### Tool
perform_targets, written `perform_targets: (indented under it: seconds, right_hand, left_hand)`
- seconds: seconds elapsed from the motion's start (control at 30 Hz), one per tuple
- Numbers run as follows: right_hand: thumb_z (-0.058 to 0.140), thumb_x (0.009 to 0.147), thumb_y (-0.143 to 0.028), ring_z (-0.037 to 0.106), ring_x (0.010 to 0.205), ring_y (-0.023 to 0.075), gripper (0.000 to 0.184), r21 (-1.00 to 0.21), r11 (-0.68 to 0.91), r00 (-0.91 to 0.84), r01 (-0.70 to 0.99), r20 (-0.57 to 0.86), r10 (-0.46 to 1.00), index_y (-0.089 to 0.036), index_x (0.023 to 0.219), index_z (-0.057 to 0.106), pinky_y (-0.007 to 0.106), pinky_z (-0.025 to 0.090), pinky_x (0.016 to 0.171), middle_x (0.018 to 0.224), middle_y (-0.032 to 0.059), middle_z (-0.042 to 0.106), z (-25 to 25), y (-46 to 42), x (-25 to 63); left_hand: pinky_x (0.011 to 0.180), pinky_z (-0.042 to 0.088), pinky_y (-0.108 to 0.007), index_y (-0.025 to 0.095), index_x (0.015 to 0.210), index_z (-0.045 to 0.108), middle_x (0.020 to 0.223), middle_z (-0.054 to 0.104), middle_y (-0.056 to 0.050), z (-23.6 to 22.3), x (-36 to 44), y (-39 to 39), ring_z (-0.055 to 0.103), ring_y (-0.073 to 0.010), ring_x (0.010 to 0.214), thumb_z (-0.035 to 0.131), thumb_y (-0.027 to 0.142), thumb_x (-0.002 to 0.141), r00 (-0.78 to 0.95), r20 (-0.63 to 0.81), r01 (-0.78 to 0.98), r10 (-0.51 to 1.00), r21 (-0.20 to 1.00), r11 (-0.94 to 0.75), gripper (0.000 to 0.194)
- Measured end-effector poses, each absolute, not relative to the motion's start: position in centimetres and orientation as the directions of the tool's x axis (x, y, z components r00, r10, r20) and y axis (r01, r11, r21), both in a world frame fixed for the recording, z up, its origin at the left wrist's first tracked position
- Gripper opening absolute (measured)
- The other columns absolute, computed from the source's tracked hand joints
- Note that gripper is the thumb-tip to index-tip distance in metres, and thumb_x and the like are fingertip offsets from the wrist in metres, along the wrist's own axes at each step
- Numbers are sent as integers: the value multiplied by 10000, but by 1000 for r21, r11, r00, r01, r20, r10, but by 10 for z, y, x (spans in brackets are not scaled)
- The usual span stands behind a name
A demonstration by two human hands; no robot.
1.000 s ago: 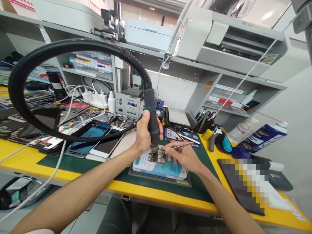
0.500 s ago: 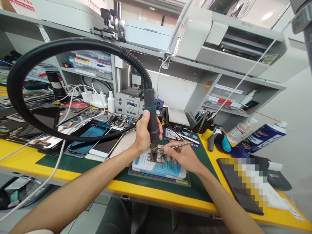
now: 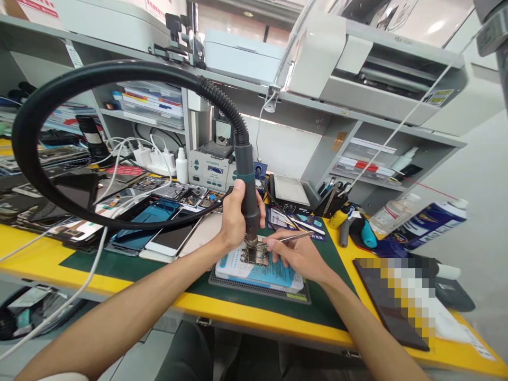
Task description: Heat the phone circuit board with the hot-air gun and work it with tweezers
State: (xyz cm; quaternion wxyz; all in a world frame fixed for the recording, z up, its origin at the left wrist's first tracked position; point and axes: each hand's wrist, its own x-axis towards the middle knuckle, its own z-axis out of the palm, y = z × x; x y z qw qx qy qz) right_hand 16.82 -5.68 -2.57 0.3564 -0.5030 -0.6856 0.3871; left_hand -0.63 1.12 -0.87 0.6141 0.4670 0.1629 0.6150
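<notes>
My left hand is closed round the dark handle of a hot air gun, held upright with its nozzle just above a small circuit board. A thick black hose loops up and left from the handle. The board lies on a blue and white pad over a dark mat. My right hand pinches metal tweezers, their tips at the board beside the nozzle.
Phones and screens lie in a pile at the left on the yellow bench. A grey station stands behind, with chargers and white cables. Tools, a bottle and a blue pack sit at the right. Shelves hold printers above.
Hardly anything has changed. Both hands stay over the board; the hot air gun and hose have shifted only slightly.
</notes>
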Motion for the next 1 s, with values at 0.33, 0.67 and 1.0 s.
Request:
perform_targets:
  seconds: [0.33, 0.67, 1.0]
  right_hand:
    - [683, 1002, -567, 516, 493, 125, 417, -892, 194, -237, 408, 102, 966, -173, 899, 773, 275, 428, 489, 663, 29, 678, -25, -57, 168]
    - [686, 993, -585, 529, 492, 128, 434, -894, 174, -233, 413, 81, 969, -169, 895, 758, 268, 438, 485, 660, 34, 685, -24, -57, 169]
    - [683, 998, -583, 529, 499, 129, 426, -892, 181, -241, 415, 84, 967, -178, 895, 765, 270, 438, 493, 665, 29, 685, -25, -57, 170]
  left_hand:
    - [426, 462, -294, 201, 756, 614, 576, 635, -19, -9, -7, 11, 601, -168, 436, 482, 847, 894, 186, 377, -595, 907, 778, -201, 674]
    - [420, 460, -298, 200, 754, 613, 567, 632, -20, -8, -8, 10, 599, -169, 430, 499, 846, 887, 182, 381, -601, 906, 773, -204, 669]
    - [442, 478, -305, 202, 746, 611, 570, 625, -17, -6, -7, 10, 599, -166, 440, 491, 852, 882, 184, 378, -593, 907, 779, -205, 674]
